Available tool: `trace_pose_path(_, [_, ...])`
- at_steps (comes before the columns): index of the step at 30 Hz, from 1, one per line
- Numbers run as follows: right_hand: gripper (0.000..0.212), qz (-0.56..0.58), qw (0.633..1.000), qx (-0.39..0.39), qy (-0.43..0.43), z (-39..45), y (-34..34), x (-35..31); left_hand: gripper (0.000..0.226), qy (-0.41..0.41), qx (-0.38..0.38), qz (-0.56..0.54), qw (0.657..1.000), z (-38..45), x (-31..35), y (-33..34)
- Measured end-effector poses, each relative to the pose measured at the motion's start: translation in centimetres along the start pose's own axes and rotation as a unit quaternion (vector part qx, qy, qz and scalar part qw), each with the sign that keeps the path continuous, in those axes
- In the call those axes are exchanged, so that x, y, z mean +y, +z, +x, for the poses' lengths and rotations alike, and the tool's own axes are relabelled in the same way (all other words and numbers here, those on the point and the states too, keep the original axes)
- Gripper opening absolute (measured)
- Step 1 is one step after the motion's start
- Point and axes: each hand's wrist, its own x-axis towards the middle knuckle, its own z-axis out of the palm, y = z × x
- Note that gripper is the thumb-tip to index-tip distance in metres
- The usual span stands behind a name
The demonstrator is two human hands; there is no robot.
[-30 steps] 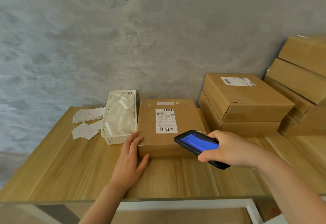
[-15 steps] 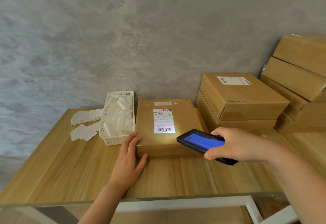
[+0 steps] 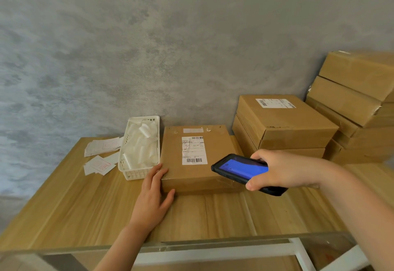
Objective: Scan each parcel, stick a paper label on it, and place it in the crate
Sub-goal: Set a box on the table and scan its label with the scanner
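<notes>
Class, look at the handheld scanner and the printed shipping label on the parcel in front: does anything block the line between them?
Nothing visible does. The scanner in the right hand faces the shipping label across open air.

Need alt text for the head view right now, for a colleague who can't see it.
The right hand holds a handheld scanner over a flat cardboard parcel that the left hand steadies on the wooden table. A white basket sits left, more stacked boxes right.
</notes>
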Motion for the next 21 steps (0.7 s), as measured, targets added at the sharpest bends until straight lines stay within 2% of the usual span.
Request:
trace_pose_path(5, [0.049,-0.008,1.0,0.001,-0.01,0.0,0.2,0.2,0.066,0.003,0.006,0.004,1.0,0.0,-0.1,0.0])
trace_pose_path(21, [0.05,-0.074,0.997,-0.001,0.012,-0.9,-1.3,-0.4,0.065,-0.005,0.006,0.011,1.0,-0.1,-0.1,0.1])
